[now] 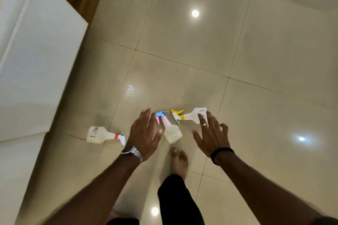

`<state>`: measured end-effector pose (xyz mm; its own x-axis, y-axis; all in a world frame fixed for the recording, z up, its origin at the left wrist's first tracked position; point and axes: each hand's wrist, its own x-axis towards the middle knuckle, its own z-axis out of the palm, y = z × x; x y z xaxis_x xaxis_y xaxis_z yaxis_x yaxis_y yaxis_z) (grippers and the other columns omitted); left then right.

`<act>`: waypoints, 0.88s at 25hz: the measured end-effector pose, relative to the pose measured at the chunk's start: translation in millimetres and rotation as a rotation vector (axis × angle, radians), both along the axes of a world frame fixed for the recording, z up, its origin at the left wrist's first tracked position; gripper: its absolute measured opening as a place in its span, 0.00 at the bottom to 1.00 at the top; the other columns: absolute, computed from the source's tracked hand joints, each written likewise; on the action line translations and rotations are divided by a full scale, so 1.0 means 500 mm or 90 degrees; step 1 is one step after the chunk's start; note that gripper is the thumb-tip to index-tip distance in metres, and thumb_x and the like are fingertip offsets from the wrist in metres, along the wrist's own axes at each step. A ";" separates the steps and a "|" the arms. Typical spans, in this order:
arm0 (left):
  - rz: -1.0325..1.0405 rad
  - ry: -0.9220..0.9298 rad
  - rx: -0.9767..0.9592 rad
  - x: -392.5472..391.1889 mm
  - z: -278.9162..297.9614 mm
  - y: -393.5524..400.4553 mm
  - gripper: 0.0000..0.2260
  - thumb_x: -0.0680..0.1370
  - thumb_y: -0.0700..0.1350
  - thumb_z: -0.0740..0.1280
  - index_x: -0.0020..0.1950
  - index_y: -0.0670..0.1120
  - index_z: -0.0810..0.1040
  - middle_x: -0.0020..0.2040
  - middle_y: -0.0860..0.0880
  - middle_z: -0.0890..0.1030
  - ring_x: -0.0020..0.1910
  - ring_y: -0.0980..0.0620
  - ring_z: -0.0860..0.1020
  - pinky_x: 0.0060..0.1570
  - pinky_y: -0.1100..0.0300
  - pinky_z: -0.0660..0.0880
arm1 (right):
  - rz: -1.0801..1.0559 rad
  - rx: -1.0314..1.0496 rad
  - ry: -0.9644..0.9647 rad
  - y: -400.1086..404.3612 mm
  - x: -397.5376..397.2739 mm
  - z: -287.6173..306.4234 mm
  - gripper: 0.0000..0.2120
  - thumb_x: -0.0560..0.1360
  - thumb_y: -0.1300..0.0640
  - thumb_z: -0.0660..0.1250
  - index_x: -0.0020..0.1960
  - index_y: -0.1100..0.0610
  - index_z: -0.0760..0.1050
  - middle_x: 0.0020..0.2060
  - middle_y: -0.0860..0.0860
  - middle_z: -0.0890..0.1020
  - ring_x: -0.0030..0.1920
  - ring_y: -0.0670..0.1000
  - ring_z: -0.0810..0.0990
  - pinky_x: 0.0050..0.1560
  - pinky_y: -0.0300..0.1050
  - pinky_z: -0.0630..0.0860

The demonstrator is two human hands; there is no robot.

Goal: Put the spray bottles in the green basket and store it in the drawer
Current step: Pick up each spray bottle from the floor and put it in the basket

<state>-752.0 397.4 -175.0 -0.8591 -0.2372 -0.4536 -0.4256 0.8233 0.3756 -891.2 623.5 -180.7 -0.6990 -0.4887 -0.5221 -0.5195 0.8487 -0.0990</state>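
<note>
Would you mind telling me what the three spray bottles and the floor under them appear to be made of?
The spray bottles look like whitish, slightly see-through plastic with a dull finish: one with a red collar, one with a blue and pink trigger, one with a yellow trigger. The triggers seem to be solid coloured plastic. The floor appears to be glazed beige tile, given the grout lines and sharp lamp reflections.

Three spray bottles [172,129] below two spread hands [144,137]

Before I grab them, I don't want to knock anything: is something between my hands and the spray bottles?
Nothing visible: left hand and right hand hover open over the bottles lying on bare floor. No green basket in view.
</note>
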 end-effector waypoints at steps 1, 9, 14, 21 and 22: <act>-0.010 -0.013 0.019 -0.039 -0.038 0.028 0.32 0.80 0.57 0.53 0.79 0.40 0.62 0.81 0.39 0.60 0.80 0.41 0.59 0.72 0.48 0.61 | -0.015 0.000 0.001 0.009 -0.031 -0.038 0.31 0.78 0.40 0.54 0.77 0.51 0.59 0.77 0.57 0.61 0.73 0.56 0.65 0.64 0.62 0.64; 0.104 -0.154 0.131 -0.214 -0.373 0.225 0.38 0.76 0.63 0.48 0.82 0.44 0.50 0.82 0.44 0.54 0.81 0.46 0.53 0.78 0.49 0.54 | 0.008 0.067 -0.021 0.042 -0.129 -0.365 0.41 0.73 0.46 0.65 0.79 0.51 0.49 0.79 0.58 0.52 0.78 0.57 0.52 0.68 0.62 0.59; 0.420 -0.244 0.315 -0.238 -0.480 0.281 0.34 0.83 0.60 0.52 0.82 0.44 0.46 0.82 0.42 0.52 0.79 0.42 0.59 0.76 0.50 0.58 | 0.120 0.099 0.011 0.047 -0.122 -0.474 0.50 0.68 0.47 0.74 0.79 0.50 0.46 0.79 0.60 0.50 0.79 0.60 0.49 0.66 0.65 0.61; 0.529 -0.224 0.338 -0.266 -0.481 0.340 0.32 0.85 0.58 0.51 0.82 0.41 0.48 0.83 0.45 0.44 0.82 0.46 0.52 0.78 0.52 0.53 | 0.042 0.046 -0.047 0.053 -0.119 -0.506 0.48 0.68 0.58 0.76 0.78 0.52 0.50 0.74 0.58 0.60 0.74 0.62 0.57 0.60 0.56 0.73; 0.529 -0.221 0.347 -0.263 -0.477 0.337 0.32 0.85 0.58 0.51 0.82 0.41 0.48 0.83 0.45 0.45 0.81 0.47 0.52 0.77 0.53 0.53 | 0.000 0.030 -0.059 0.056 -0.115 -0.496 0.47 0.67 0.56 0.77 0.77 0.53 0.52 0.72 0.58 0.63 0.72 0.62 0.60 0.59 0.55 0.75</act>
